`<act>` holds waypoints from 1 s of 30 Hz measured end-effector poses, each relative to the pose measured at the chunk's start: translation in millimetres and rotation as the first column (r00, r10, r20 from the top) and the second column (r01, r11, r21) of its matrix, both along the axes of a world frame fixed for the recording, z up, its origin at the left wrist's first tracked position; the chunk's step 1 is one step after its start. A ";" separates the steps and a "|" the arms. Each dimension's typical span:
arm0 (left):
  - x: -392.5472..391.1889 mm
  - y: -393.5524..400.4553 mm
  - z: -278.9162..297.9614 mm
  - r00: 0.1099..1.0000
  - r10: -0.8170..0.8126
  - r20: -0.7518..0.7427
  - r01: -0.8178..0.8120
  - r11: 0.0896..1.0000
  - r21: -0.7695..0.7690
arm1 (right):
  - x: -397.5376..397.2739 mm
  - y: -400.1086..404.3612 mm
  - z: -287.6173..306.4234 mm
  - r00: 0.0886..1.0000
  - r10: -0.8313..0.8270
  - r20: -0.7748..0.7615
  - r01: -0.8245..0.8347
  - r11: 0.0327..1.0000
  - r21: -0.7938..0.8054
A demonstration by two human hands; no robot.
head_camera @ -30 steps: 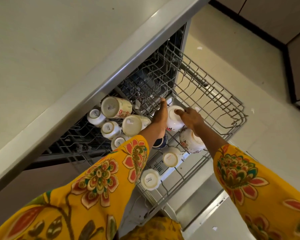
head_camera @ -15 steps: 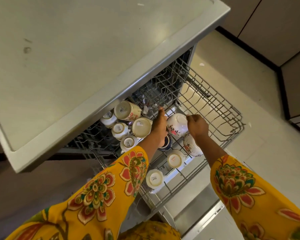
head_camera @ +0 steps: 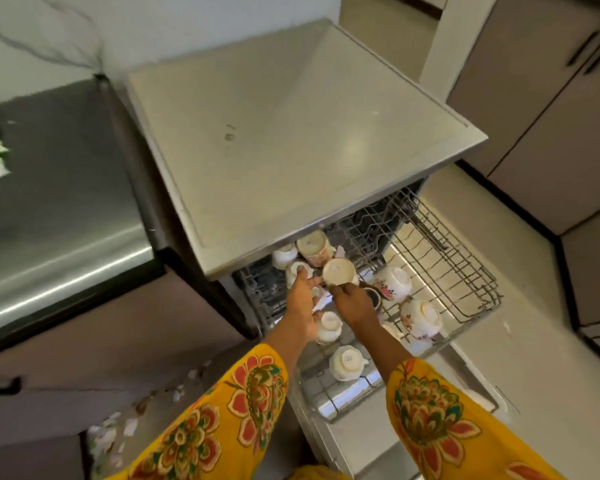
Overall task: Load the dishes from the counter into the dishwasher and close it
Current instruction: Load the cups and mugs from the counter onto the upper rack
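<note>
In the rack (head_camera: pixel 471 289), both hands — left hand (head_camera: pixel 303 296), right hand (head_camera: pixel 352 304) — at one cup (head_camera: pixel 338 271)

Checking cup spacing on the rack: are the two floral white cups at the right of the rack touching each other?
Apart. The head view shows bare rack wire between the upper floral white cup and the lower floral white cup.

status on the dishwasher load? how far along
Done: several cups sit upside down in the pulled-out rack, including floral ones. In hand: the right hand grips a cup near the rack's back; the left hand touches a small cup. Left: push the rack in, close the door. Remaining counter dishes aren't visible.
</note>
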State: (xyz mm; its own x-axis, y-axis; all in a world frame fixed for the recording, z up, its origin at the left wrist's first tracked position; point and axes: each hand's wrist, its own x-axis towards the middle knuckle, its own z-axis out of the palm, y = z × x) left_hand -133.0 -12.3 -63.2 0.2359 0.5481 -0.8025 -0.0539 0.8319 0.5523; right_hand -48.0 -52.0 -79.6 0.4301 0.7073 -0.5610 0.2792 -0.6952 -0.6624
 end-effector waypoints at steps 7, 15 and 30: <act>-117.9 -6.2 32.9 0.992 0.127 -0.006 -0.126 0.986 0.109 | -110.0 7.6 30.6 0.996 0.066 -0.051 -0.061 0.993 0.103; -246.6 2.5 74.4 0.956 0.290 0.043 -0.292 0.931 0.217 | -223.6 36.6 60.8 0.980 0.199 -0.008 -0.194 0.962 0.192; -398.9 24.4 129.7 0.797 0.557 0.233 -0.604 0.736 0.307 | -372.2 79.1 139.1 0.925 0.380 -0.008 -0.347 0.852 0.392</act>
State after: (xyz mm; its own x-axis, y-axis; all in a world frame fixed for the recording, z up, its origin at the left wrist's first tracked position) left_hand -532.0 12.1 66.5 -0.1425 0.8440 -0.5170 -0.5454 0.3689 0.7526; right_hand -420.2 27.1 59.4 0.0650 0.9680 -0.2425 0.3960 -0.2481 -0.8841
